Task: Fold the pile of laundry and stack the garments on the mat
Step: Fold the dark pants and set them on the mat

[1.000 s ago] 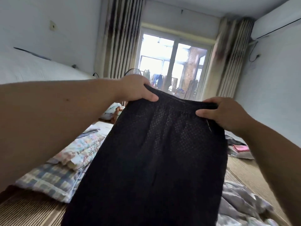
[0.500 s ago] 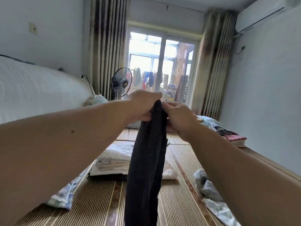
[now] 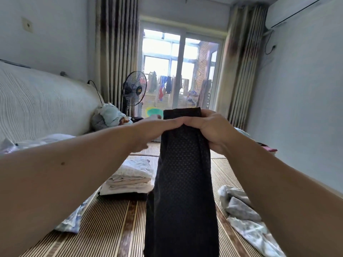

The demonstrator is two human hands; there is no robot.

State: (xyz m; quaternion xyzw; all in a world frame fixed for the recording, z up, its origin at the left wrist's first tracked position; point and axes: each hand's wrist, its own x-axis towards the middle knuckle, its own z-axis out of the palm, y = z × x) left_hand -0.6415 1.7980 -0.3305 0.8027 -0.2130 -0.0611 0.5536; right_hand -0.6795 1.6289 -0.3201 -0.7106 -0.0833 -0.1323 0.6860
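A black mesh garment (image 3: 182,182), folded lengthwise into a narrow strip, hangs upright in front of me. My right hand (image 3: 211,130) grips its top edge from the right, fingers curled round the cloth. From the left, my left hand (image 3: 157,129) lies across the garment's front just below that edge with its fingers straight; its thumb is hidden. Behind the garment, a stack of folded pale garments (image 3: 130,180) sits on the striped mat (image 3: 111,229). Crumpled pale laundry (image 3: 241,212) lies on the mat at the right.
A patterned cloth (image 3: 71,222) lies at the mat's left edge below a white padded headboard (image 3: 37,104). A standing fan (image 3: 134,89) and a bundle of clothes (image 3: 111,115) are at the back left. Curtains flank a glass balcony door (image 3: 178,71).
The garment, held spread wide a second ago, has been folded in half lengthwise as my hands came together. Its broad face has since turned towards me and my left fingers have straightened.
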